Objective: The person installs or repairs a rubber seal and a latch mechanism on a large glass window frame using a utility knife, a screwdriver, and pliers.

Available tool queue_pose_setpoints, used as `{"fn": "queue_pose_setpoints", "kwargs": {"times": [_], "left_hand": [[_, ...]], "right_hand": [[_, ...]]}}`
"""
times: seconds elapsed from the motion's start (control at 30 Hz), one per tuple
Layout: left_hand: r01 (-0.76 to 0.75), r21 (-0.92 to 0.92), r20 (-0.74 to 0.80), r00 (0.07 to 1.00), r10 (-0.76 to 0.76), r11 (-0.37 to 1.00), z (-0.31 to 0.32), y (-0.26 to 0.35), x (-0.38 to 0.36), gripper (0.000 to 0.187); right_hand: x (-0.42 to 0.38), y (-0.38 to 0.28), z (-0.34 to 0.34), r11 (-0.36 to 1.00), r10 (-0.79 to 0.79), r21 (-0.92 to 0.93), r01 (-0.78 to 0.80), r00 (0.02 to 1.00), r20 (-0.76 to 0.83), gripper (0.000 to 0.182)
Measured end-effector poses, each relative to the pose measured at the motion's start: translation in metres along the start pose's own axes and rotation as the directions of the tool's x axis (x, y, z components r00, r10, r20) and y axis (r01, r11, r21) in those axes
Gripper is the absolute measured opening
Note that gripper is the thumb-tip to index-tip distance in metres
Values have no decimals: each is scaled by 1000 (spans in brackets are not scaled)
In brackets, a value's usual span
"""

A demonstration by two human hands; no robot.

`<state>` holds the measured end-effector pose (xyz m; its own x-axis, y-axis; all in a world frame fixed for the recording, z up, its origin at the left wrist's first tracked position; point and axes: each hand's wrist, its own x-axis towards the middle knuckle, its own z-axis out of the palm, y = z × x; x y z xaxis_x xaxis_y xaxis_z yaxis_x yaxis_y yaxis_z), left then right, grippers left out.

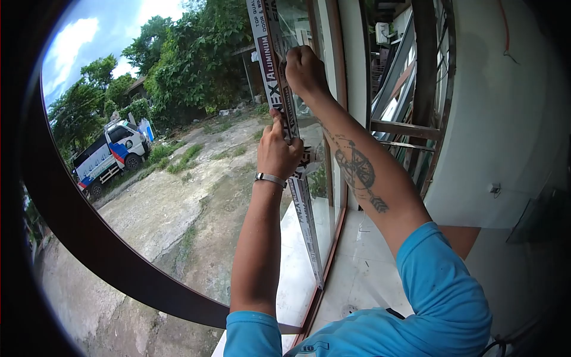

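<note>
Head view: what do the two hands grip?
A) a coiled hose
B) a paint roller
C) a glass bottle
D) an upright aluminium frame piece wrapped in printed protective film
D: the left hand and, higher up, the right hand both close on the upright frame piece, whose white film bears lettering that includes "ALUMINUM".

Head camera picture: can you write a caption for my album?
Two hands, left hand and right hand, grip a printed aluminium window strip beside a van outdoors.
</note>
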<state>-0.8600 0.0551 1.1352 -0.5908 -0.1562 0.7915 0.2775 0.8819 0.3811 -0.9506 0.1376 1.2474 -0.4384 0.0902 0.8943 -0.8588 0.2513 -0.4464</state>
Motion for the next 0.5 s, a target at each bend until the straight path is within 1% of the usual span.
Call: {"fn": "queue_pose_setpoints", "kwargs": {"times": [0.03,0.07,0.1,0.17,0.2,0.23,0.3,0.33,0.37,0.4,0.43,0.5], "left_hand": [[20,2,35,999,-20,1000,-2,2,0,69],[39,6,73,997,-39,999,-4,3,0,75],[31,9,69,997,-32,999,-4,4,0,75],[26,8,48,999,-26,1000,-1,2,0,74],[28,11,65,997,-28,1000,0,-1,0,74],[21,18,64,998,-22,1000,-2,0,0,74],[36,-6,84,996,-35,999,-3,1,0,74],[36,-14,75,997,-35,999,-3,0,0,75],[37,-10,76,996,-36,999,-2,0,0,75],[36,-12,43,998,-35,999,-1,-1,-1,71],[33,-12,12,999,-33,999,-1,-1,-2,68],[35,6,27,999,-36,999,-1,-1,0,70]], "right_hand": [[2,3,-2,992,-4,127,-5,997,71,35],[-1,6,-1,980,-99,178,89,994,44,38],[0,9,0,979,-103,180,95,994,36,38],[3,16,-1,952,-208,253,174,972,113,36],[6,20,-2,953,-217,251,173,963,162,34],[9,19,-5,951,-218,255,174,964,154,34],[14,17,-8,962,-270,117,248,928,258,26],[15,17,-6,961,-270,120,247,928,254,26],[14,18,-3,923,-383,28,383,910,159,23],[13,18,1,862,-496,-77,501,865,74,20],[10,17,5,865,-492,-76,497,868,71,20],[5,14,14,866,-492,-160,474,865,-97,15]]}}
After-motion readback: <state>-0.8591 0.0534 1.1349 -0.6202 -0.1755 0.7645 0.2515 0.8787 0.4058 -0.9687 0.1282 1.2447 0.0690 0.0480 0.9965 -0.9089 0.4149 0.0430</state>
